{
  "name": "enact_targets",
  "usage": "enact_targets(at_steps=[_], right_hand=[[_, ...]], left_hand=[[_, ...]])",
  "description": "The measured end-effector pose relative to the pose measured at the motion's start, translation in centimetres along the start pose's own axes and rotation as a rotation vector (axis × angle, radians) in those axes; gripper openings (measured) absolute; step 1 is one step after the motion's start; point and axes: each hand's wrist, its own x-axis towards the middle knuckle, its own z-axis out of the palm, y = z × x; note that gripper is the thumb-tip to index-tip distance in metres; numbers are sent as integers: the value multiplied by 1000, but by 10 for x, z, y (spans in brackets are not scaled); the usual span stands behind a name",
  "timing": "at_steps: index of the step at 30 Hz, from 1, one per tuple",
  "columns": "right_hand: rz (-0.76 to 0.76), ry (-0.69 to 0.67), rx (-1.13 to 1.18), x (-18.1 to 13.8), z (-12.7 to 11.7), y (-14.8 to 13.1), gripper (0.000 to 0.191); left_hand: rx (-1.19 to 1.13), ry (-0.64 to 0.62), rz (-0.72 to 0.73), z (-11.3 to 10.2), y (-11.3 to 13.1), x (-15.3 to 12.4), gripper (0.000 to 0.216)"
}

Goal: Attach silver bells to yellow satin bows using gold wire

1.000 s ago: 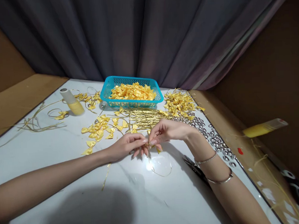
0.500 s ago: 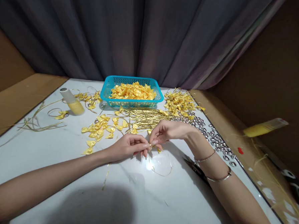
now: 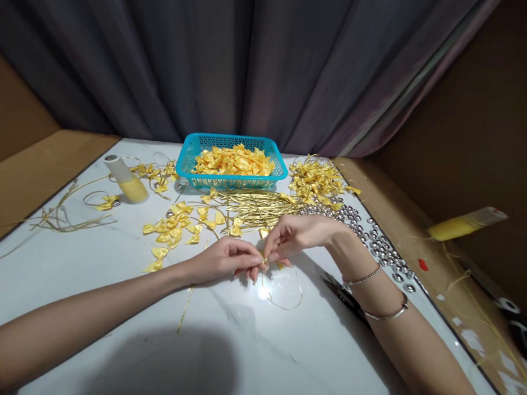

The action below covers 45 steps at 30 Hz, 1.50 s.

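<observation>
Over the middle of the white table, my left hand (image 3: 231, 260) and my right hand (image 3: 296, 234) meet, thumbs and forefingers pinched together on a thin gold cord (image 3: 287, 309). The cord's loose end curls below my fingers onto the table. Part of a yellow ribbon bow (image 3: 280, 266) shows under my right fingers; whether it is tied to the cord I cannot tell. Beyond my hands lies a bundle of gold cords (image 3: 255, 207). Several loose yellow bows (image 3: 172, 229) are spread to the left of it.
A blue basket (image 3: 236, 178) of yellow bows stands at the back. Right of it are a heap of corded bows (image 3: 315, 180) and many silver bead-like pieces (image 3: 383, 253). A yellow-filled bottle (image 3: 129, 181) stands left. A dark pointed tool (image 3: 342, 292) lies partly under my right forearm.
Both hands stay pinched together in nearly the same place. My fingertips have shifted slightly, with the right hand a little lower.
</observation>
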Motion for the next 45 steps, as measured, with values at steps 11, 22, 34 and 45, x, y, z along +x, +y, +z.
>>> enact_targets(at_steps=[11,22,34,45], right_hand=[[3,-74,-20,-2,1,-6,17],[52,-48,-94,-1,3,-8,22],[102,8,-174,0,7,-13,20],[120,51,-186,0,7,-13,21]], left_hand=[[-17,-45,-44,-1,-2,-1,18],[-5,-53,-50,0,-6,-1,13],[44,-26,-48,1,-6,0,13],[38,2,-69,1,-6,0,15]])
